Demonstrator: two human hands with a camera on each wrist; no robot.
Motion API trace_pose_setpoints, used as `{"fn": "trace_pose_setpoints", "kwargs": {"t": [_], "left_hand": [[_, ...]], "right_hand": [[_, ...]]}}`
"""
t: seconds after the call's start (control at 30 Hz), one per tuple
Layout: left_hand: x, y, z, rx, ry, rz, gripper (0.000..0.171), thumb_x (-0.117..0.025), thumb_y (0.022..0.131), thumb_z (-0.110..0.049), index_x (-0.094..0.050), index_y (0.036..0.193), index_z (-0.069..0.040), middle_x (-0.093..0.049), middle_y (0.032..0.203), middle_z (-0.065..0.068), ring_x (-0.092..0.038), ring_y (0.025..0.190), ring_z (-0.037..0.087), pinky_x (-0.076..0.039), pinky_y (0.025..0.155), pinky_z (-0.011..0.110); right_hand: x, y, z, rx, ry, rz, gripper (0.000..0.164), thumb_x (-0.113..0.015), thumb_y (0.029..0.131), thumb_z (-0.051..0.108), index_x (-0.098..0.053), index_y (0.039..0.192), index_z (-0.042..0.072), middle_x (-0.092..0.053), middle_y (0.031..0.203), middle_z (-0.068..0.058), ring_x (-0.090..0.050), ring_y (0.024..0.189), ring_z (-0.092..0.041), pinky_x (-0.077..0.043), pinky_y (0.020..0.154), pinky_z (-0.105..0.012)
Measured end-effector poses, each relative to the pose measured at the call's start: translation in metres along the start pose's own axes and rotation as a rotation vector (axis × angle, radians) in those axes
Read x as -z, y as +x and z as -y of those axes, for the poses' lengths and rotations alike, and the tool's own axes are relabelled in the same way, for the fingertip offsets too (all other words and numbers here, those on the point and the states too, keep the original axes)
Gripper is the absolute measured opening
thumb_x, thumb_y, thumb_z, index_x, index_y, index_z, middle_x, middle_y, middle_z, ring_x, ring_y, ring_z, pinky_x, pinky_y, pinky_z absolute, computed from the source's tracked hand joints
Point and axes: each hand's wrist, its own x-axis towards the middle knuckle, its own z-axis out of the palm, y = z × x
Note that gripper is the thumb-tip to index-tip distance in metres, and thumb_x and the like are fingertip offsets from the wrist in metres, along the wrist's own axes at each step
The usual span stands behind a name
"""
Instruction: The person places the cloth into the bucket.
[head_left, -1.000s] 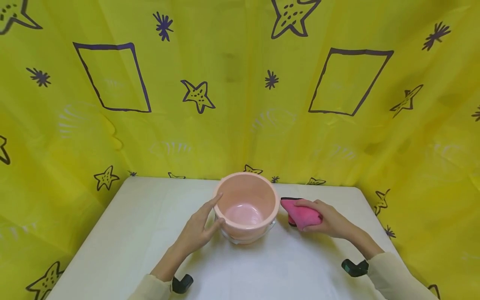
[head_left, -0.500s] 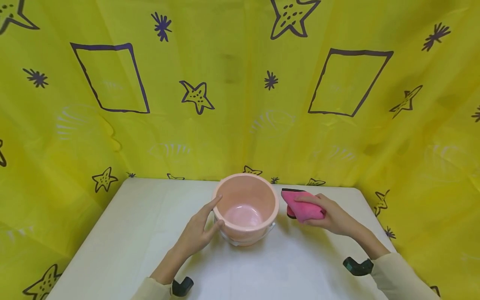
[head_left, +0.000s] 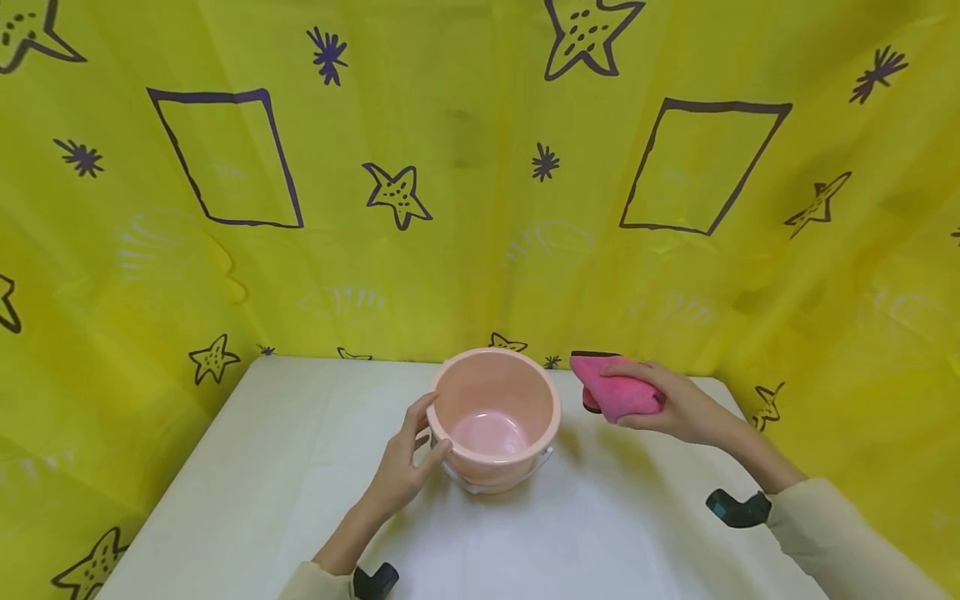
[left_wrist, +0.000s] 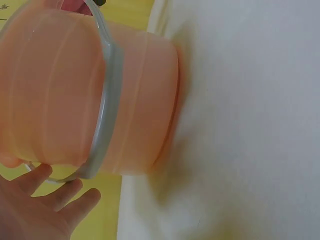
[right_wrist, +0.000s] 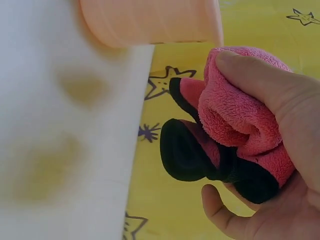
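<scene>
A pale pink bucket point(head_left: 495, 467) with a light handle point(left_wrist: 110, 95) stands upright on the white table. At its left rim is my left hand point(head_left: 401, 467), thumb and index finger touching the edge. In the left wrist view the other fingers point(left_wrist: 82, 205) stretch loosely beside the handle and do not wrap round it. My right hand point(head_left: 675, 404) grips a bunched pink cloth point(head_left: 618, 392) with black edging, raised above the table right of the bucket. The right wrist view shows the thumb pressing on the fluffy cloth point(right_wrist: 240, 110); part of it is hidden by the palm.
The white table point(head_left: 300, 433) reaches back to a yellow curtain point(head_left: 465, 275) printed with dark stars and frames. This curtain also hangs at both sides. A dark wrist device point(head_left: 738, 508) sits at the right sleeve, another point(head_left: 375, 581) at the left.
My right hand has lifted the pink cloth up and slightly right, away from the bucket. The bucket stays in place; the fingers of my left hand have shifted slightly at its rim.
</scene>
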Motion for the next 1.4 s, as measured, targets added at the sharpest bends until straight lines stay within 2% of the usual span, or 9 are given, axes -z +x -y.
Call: {"fn": "trace_pose_setpoints", "kwargs": {"t": [0.17,0.43,0.67,0.9,1.13,1.33,1.4], "left_hand": [[-0.006,-0.002,-0.001,0.026,-0.069,-0.029,0.069,-0.063,0.099,-0.023,-0.029,0.16,-0.021,-0.042,0.159,0.017,-0.053,0.134,0.045,-0.052,0.098,0.06],[-0.013,-0.004,-0.005,0.143,-0.203,-0.061,0.073,-0.068,0.097,-0.024,-0.029,0.159,-0.028,-0.044,0.158,0.019,-0.055,0.131,0.044,-0.052,0.099,0.057],[-0.015,-0.004,-0.001,0.176,-0.229,-0.071,0.074,-0.069,0.096,-0.021,-0.03,0.158,-0.028,-0.043,0.158,0.019,-0.056,0.129,0.046,-0.054,0.097,0.054],[-0.016,-0.004,0.001,0.175,-0.225,-0.071,0.074,-0.069,0.095,-0.023,-0.03,0.158,-0.028,-0.043,0.159,0.018,-0.056,0.126,0.045,-0.054,0.096,0.053],[-0.015,-0.005,0.002,0.155,-0.193,-0.08,0.075,-0.07,0.094,-0.025,-0.031,0.158,-0.03,-0.047,0.156,0.014,-0.059,0.122,0.041,-0.056,0.093,0.045],[-0.016,-0.005,0.002,0.145,-0.172,-0.086,0.075,-0.07,0.095,-0.028,-0.031,0.158,-0.033,-0.048,0.157,0.01,-0.061,0.12,0.033,-0.056,0.093,0.049],[-0.016,-0.004,0.003,0.14,-0.169,-0.088,0.075,-0.07,0.095,-0.028,-0.03,0.158,-0.033,-0.047,0.157,0.009,-0.061,0.12,0.031,-0.057,0.093,0.049]], "right_hand": [[0.01,0.008,0.008,0.004,-0.028,0.014,0.068,-0.09,0.081,0.022,-0.058,0.142,0.023,-0.061,0.12,-0.004,-0.054,0.1,-0.02,-0.055,0.074,-0.03],[0.024,0.028,0.022,0.091,0.021,0.073,0.067,-0.088,0.083,0.022,-0.058,0.143,0.019,-0.063,0.131,-0.004,-0.058,0.103,-0.018,-0.058,0.076,-0.03],[0.038,0.047,0.038,0.105,0.022,0.141,0.067,-0.089,0.082,0.021,-0.058,0.141,0.019,-0.063,0.128,-0.003,-0.06,0.099,-0.019,-0.059,0.072,-0.03],[0.047,0.071,0.056,0.095,0.046,0.228,0.064,-0.088,0.084,0.028,-0.058,0.141,0.026,-0.063,0.127,0.001,-0.061,0.1,-0.021,-0.059,0.075,-0.032],[0.042,0.099,0.082,0.061,0.048,0.312,0.064,-0.088,0.084,0.025,-0.058,0.139,0.037,-0.061,0.13,0.01,-0.061,0.104,-0.021,-0.059,0.077,-0.034],[0.022,0.122,0.093,0.037,0.077,0.414,0.063,-0.085,0.085,0.021,-0.058,0.138,0.04,-0.063,0.126,0.011,-0.062,0.103,-0.019,-0.058,0.08,-0.037],[0.013,0.128,0.094,0.039,0.057,0.441,0.063,-0.086,0.084,0.022,-0.058,0.137,0.04,-0.064,0.123,0.01,-0.062,0.102,-0.019,-0.058,0.08,-0.037]]}}
